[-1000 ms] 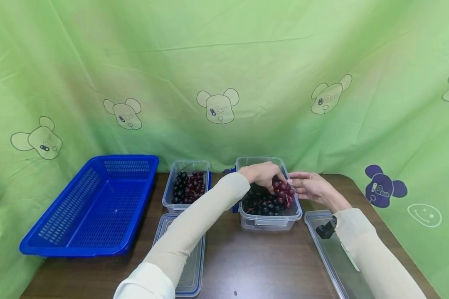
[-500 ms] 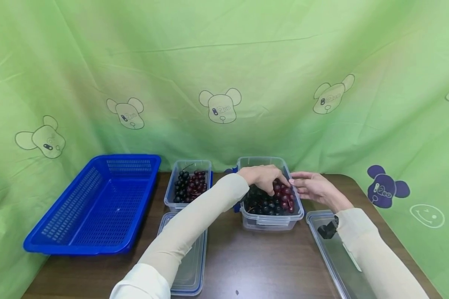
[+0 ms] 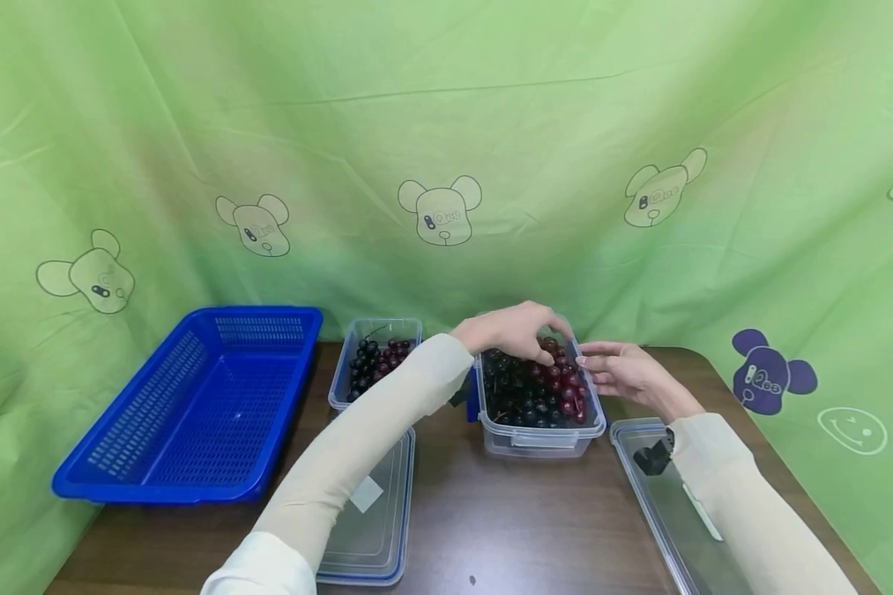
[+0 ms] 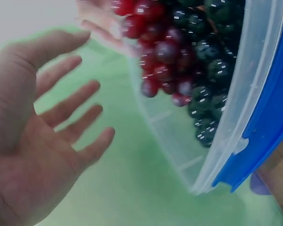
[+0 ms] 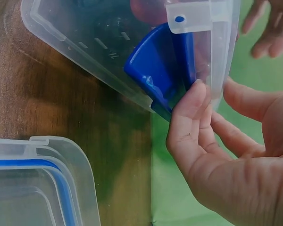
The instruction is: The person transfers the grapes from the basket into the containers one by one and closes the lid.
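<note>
Over a clear plastic container (image 3: 542, 444), my left hand (image 3: 517, 328) hovers with loosely bent fingers and holds nothing. In the left wrist view its fingers spread apart beside the red grapes (image 4: 162, 52). Red grapes fill the container's right side, and dark grapes (image 3: 517, 401) lie on the left. My right hand (image 3: 621, 370) holds the container at its right side. In the right wrist view its thumb is at the rim and the curled fingers lie against the outer wall by a hanging blue latch (image 5: 155, 68).
A smaller clear container (image 3: 342, 388) with dark and red grapes stands to the left, partly behind the left sleeve. Further left is a blue basket (image 3: 226, 405). Clear lids lie under the left arm (image 3: 375, 529) and right arm (image 3: 643, 487). A green curtain (image 3: 446, 281) hangs behind.
My left hand has let go of the red grapes, now lying in the container, and has risen back and slightly left. The right hand keeps its place at the container's side.
</note>
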`<state>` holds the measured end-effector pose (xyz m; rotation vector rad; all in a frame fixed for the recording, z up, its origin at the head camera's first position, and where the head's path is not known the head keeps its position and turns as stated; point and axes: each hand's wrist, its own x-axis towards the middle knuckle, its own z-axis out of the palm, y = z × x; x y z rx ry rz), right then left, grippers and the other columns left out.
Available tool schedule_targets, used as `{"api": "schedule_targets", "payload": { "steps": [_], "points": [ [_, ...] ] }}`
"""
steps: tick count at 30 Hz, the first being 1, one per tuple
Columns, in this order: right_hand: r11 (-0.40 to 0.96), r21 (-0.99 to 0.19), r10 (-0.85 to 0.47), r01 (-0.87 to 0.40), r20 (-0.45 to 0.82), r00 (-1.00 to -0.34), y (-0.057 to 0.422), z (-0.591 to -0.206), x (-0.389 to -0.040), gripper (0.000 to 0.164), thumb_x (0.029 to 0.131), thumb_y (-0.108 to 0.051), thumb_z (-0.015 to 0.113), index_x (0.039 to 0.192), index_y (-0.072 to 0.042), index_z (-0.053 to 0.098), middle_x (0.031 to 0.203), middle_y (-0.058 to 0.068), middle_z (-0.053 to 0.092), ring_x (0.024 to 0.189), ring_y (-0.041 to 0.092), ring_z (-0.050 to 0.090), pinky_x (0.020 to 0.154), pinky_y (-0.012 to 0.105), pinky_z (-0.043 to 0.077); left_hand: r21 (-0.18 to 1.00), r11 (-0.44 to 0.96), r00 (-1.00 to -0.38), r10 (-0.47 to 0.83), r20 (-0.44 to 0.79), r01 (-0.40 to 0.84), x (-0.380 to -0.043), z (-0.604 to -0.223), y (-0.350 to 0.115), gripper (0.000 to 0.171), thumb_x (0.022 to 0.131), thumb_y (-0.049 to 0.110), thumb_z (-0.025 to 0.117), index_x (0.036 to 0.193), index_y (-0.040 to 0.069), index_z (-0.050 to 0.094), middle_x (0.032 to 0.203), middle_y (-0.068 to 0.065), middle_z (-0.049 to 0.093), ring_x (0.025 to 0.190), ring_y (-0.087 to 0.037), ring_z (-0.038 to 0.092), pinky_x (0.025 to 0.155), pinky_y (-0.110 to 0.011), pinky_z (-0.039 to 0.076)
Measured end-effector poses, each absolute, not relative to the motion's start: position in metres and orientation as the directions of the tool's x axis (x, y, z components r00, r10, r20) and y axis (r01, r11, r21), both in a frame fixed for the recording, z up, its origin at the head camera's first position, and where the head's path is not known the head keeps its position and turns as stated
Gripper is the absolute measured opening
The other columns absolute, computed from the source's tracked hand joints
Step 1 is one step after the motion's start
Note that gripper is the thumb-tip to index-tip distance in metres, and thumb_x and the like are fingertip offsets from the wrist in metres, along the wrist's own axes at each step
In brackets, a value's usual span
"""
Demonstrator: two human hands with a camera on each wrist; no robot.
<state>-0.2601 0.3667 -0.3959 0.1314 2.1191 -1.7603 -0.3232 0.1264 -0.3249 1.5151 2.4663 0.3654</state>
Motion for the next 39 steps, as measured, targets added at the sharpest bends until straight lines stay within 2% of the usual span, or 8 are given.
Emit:
{"api": "schedule_targets", "payload": {
  "steps": [7,12,19,22,24,29,32,39],
  "points": [
    [0.281,-0.927,-0.147,0.249,-0.297,-0.943,0.363,-0.395,-0.257,0.065,0.106,-0.014,0.061,0.157,0.012,0.030,0.087,-0.010,0.072,0.078,0.002,0.067,0.081,0.024,0.063,0.385,0.523,-0.578,0.815,0.036,0.760,-0.309,-0.292,0.090,0.040,0.103,0.024,0.066,0.141,0.013,0.065,0.147,-0.006,0.065,0.141,-0.023,0.057,0.121,-0.037,0.045],
    [0.431,-0.881,-0.114,0.196,-0.269,-0.956,0.358,-0.380,-0.250,0.065,0.107,-0.019,0.060,0.155,0.015,0.032,0.095,-0.006,0.069,0.081,0.004,0.066,0.082,0.024,0.063,0.407,0.554,-0.638,0.764,0.100,0.727,-0.287,-0.271,0.046,0.036,0.104,0.024,0.066,0.138,0.013,0.067,0.140,-0.007,0.070,0.133,-0.023,0.064,0.116,-0.037,0.050],
    [0.599,-0.801,-0.147,0.023,-0.138,-0.980,0.344,-0.346,-0.222,0.062,0.108,-0.026,0.059,0.151,0.014,0.040,0.123,0.027,0.067,0.093,0.009,0.069,0.082,0.023,0.062,0.434,0.617,-0.729,0.667,0.155,0.657,-0.245,-0.262,-0.029,0.034,0.103,0.028,0.067,0.133,0.013,0.070,0.131,-0.006,0.074,0.122,-0.021,0.069,0.106,-0.040,0.056],
    [0.642,-0.764,-0.196,-0.065,-0.082,-0.977,0.332,-0.336,-0.205,0.061,0.108,-0.030,0.061,0.151,0.010,0.044,0.131,0.032,0.065,0.098,0.019,0.072,0.082,0.025,0.063,0.433,0.647,-0.761,0.628,0.166,0.628,-0.227,-0.268,-0.061,0.032,0.103,0.029,0.068,0.130,0.013,0.071,0.128,-0.005,0.075,0.118,-0.022,0.071,0.100,-0.043,0.059],
    [0.644,-0.759,-0.230,-0.101,-0.065,-0.971,0.322,-0.330,-0.193,0.059,0.107,-0.031,0.062,0.151,0.006,0.048,0.132,0.030,0.067,0.099,0.024,0.074,0.081,0.028,0.063,0.450,0.664,-0.788,0.591,0.173,0.597,-0.213,-0.274,-0.082,0.027,0.103,0.029,0.069,0.124,0.015,0.074,0.125,-0.004,0.076,0.111,-0.019,0.074,0.097,-0.042,0.060],
    [0.552,-0.816,-0.326,-0.169,-0.025,-0.945,0.292,-0.324,-0.164,0.049,0.105,-0.026,0.065,0.146,0.000,0.057,0.122,0.023,0.073,0.092,0.018,0.074,0.081,0.031,0.063,0.528,0.689,-0.855,0.494,0.159,0.496,-0.179,-0.301,-0.125,0.016,0.103,0.029,0.069,0.112,0.018,0.076,0.112,0.001,0.076,0.078,-0.008,0.069,0.074,-0.032,0.059],
    [0.472,-0.860,-0.402,-0.196,-0.013,-0.916,0.267,-0.329,-0.152,0.045,0.104,-0.024,0.066,0.143,-0.001,0.060,0.116,0.020,0.075,0.090,0.019,0.074,0.083,0.032,0.063,0.533,0.713,-0.878,0.459,0.137,0.456,-0.162,-0.320,-0.142,0.018,0.103,0.028,0.069,0.115,0.016,0.075,0.108,0.001,0.076,0.080,-0.008,0.068,0.072,-0.032,0.059],
    [0.319,-0.944,-0.539,-0.087,-0.105,-0.836,0.205,-0.365,-0.134,0.043,0.102,-0.023,0.068,0.137,0.001,0.063,0.111,0.018,0.076,0.092,0.023,0.076,0.086,0.035,0.064,0.421,0.758,-0.859,0.495,0.128,0.499,-0.127,-0.366,-0.162,0.040,0.100,0.025,0.072,0.134,0.004,0.066,0.132,-0.012,0.073,0.120,-0.030,0.072,0.099,-0.049,0.060]
  ]
}}
